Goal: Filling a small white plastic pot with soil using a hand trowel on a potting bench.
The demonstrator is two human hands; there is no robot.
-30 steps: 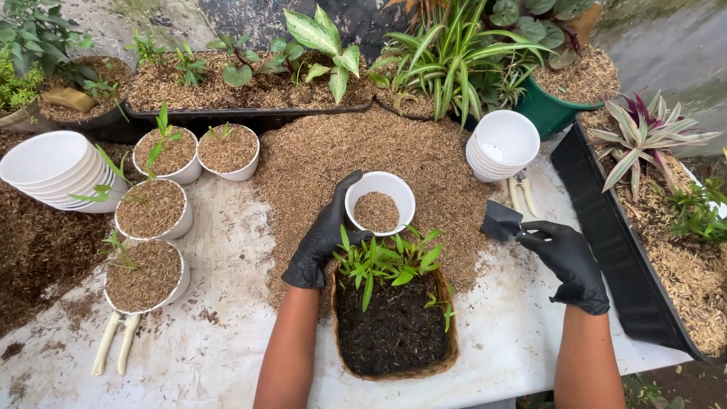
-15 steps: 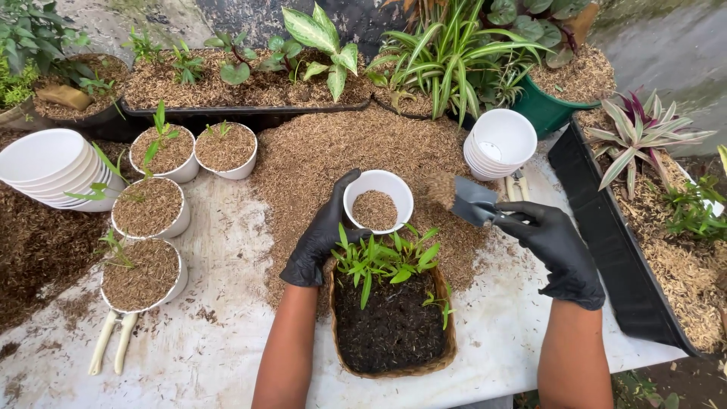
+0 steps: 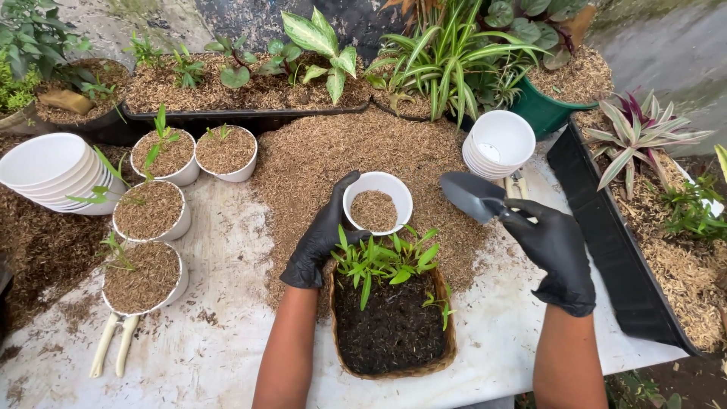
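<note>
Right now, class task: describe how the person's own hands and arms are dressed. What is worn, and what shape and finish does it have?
Both hands wear black gloves: the left hand and the right hand. The gloves are thin and close-fitting, slightly glossy and wrinkled, and end at the wrists. Above the cuffs the forearms are bare: no sleeves, watch or bands show. No markings are visible on the gloves.

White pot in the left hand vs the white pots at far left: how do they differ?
The white pot in hand is only partly filled with husk, and the left hand grips its rim; the three pots at far left are filled to the brim and stand untouched. It holds no plant, while those show green shoots. All are round, white and hold the same brown husk.
</note>
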